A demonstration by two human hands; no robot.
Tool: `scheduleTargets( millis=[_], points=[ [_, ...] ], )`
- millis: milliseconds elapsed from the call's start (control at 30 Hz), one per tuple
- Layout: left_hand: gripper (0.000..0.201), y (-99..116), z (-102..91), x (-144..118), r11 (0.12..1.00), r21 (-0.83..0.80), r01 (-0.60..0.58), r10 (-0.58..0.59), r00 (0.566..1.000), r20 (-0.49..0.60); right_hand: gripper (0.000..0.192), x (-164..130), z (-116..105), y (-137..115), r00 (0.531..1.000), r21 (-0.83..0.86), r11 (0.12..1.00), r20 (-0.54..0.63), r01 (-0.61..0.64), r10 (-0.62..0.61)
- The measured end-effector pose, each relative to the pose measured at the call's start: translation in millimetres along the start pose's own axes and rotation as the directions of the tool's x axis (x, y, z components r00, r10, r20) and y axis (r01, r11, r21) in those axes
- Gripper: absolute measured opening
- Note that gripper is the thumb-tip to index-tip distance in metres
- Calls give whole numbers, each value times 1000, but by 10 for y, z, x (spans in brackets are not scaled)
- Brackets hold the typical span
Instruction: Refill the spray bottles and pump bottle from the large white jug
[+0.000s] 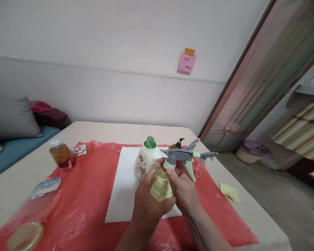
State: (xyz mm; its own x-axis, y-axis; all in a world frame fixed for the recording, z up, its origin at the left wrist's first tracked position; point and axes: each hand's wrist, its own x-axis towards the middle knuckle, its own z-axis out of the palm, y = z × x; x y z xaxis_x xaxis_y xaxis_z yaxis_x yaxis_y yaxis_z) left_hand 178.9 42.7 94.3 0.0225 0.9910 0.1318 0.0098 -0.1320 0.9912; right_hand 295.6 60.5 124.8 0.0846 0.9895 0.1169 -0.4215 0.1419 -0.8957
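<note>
Both hands hold a spray bottle (161, 186) with a clear yellowish body and a grey and pale green trigger head, raised over the table. My left hand (149, 202) wraps around the body from the left and below. At the neck, the fingers of my right hand (184, 188) close around the pale green collar, with the thumb in front. Just behind stands a white bottle (143, 162) with a green scoop-like piece in its mouth. Partly hidden beyond the spray head are a dark pump bottle (178, 145) and a clear pinkish bottle (199, 168).
Red plastic sheeting (86, 195) covers much of the table (270, 226), with a white cloth (120, 195) on top. At left are an amber bottle (61, 155), a packet (45, 186) and a round lid (26, 237). Yellow notes (229, 192) lie near the right edge.
</note>
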Motion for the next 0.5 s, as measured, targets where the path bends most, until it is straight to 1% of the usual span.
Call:
scheduleTargets(
  millis=[100, 167, 200, 267, 300, 367, 400, 433, 500],
  points=[
    [79, 75, -27, -5, 994, -96, 52, -47, 998, 50, 44, 24, -77, -62, 984, 53, 997, 175, -48, 38],
    [81, 126, -57, -1, 973, -204, 106, -80, 988, 131, 51, 76, -139, -114, 955, 146, 983, 289, -110, 64],
    [81, 142, -72, 6, 957, -257, 131, -85, 979, 183, 54, 110, -167, -136, 945, 197, 971, 320, -132, 64],
    [80, 145, -99, 27, 922, -345, 177, -79, 956, 282, 53, 178, -211, -164, 944, 273, 950, 326, -151, 56],
    [80, 133, -108, 40, 904, -378, 200, -70, 941, 330, 49, 205, -226, -170, 948, 287, 945, 314, -156, 61],
    [76, 96, -112, 64, 880, -407, 244, -56, 905, 421, 41, 230, -250, -169, 959, 266, 951, 272, -155, 81],
    [74, 75, -108, 74, 877, -401, 264, -54, 884, 464, 41, 227, -261, -166, 964, 244, 958, 250, -151, 89],
    [71, 55, -101, 81, 882, -380, 278, -55, 863, 503, 43, 216, -273, -163, 969, 222, 965, 229, -141, 89],
    [65, 29, -80, 84, 895, -337, 292, -56, 823, 566, 55, 180, -301, -162, 976, 190, 974, 204, -121, 81]
  ],
)
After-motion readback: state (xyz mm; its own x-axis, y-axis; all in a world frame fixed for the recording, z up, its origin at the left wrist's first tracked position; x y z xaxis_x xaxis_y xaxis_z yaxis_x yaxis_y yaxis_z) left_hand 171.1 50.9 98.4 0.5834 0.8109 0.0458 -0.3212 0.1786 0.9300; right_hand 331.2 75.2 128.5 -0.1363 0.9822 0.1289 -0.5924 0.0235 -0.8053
